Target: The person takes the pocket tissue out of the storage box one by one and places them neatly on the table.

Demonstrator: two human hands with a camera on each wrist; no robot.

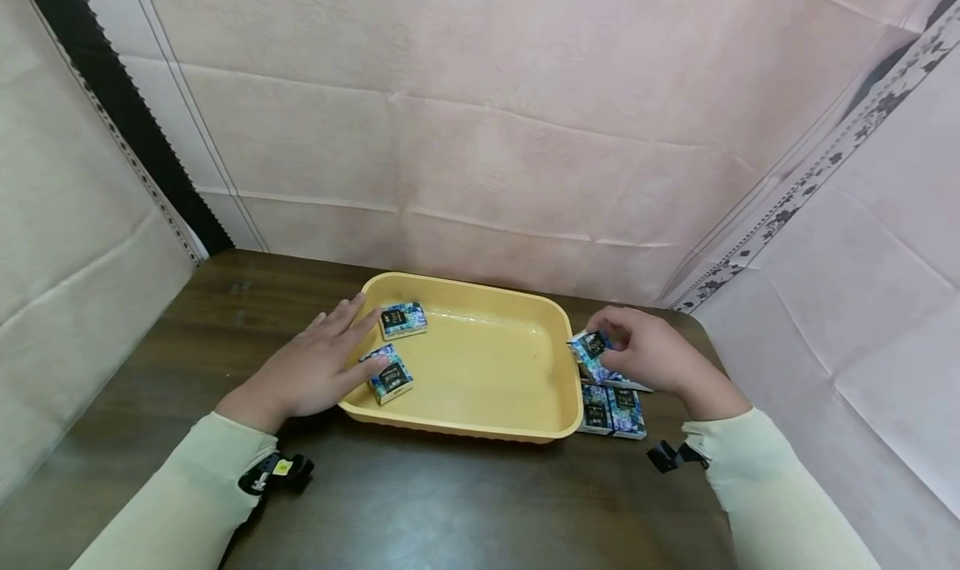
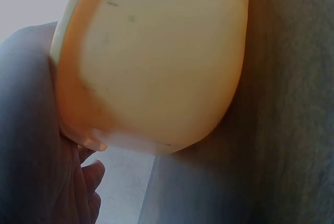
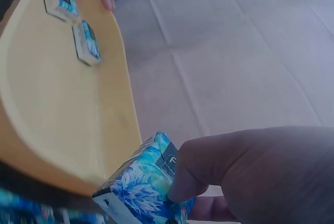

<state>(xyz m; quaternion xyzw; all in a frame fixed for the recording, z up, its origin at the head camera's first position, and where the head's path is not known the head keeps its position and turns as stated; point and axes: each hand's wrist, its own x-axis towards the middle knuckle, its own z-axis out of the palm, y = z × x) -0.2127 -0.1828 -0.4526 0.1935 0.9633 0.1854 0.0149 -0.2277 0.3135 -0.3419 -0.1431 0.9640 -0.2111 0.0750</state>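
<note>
My right hand (image 1: 647,352) pinches a small blue floral box (image 3: 141,182) between thumb and fingers, just outside the right rim of a yellow plastic tray (image 1: 480,387). Inside the tray's left end lie two similar boxes, an upper box (image 1: 403,320) and a lower box (image 1: 392,375). My left hand (image 1: 318,366) rests over the tray's left rim with its fingers spread, the thumb reaching to the lower box. In the left wrist view that hand lies along the rim, and the tray's outer wall (image 2: 167,62) fills the middle.
More blue boxes (image 1: 611,410) stand side by side on the brown wooden table (image 1: 450,503), right of the tray and below my right hand. Pale cloth (image 1: 480,137) hangs behind the table and on both sides. A black strap (image 1: 273,472) circles the left sleeve.
</note>
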